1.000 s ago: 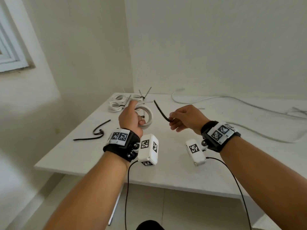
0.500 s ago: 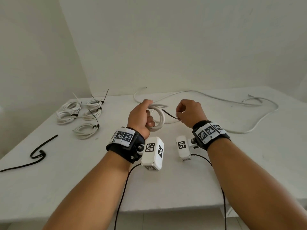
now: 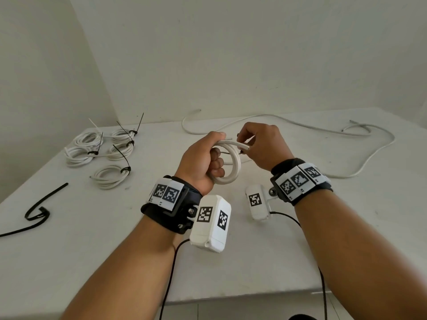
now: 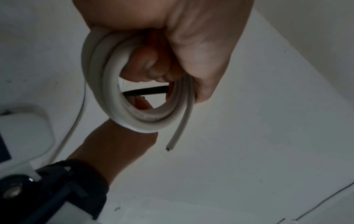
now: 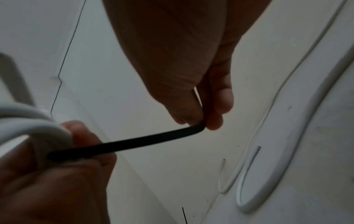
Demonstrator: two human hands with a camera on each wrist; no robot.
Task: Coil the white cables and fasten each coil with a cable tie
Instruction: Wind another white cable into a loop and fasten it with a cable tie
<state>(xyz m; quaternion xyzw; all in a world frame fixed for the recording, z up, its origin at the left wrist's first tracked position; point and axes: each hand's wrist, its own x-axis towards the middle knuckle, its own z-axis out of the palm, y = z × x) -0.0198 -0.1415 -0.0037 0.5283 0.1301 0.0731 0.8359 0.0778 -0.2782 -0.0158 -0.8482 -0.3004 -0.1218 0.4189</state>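
Note:
My left hand point(image 3: 203, 158) grips a small white cable coil point(image 3: 233, 165) above the table's middle, fingers curled round its loops point(image 4: 107, 84). A cut cable end point(image 4: 173, 142) sticks out of the coil. My right hand point(image 3: 258, 144) pinches a black cable tie point(image 5: 134, 145) between thumb and fingertip just right of the coil. The tie's free end reaches through the coil's hole point(image 4: 147, 92) and lies against my left fingers. In the head view the tie is almost hidden behind the coil and fingers.
Several tied white coils point(image 3: 101, 151) lie at the table's back left. Loose black ties point(image 3: 34, 213) lie near the left edge. A long uncoiled white cable point(image 3: 323, 135) snakes across the back right of the white table point(image 3: 115, 262). Walls close behind.
My hands have come together: the right hand brought the black tie to the coil, and its tip now passes through the coil's hole. The head view has swung right.

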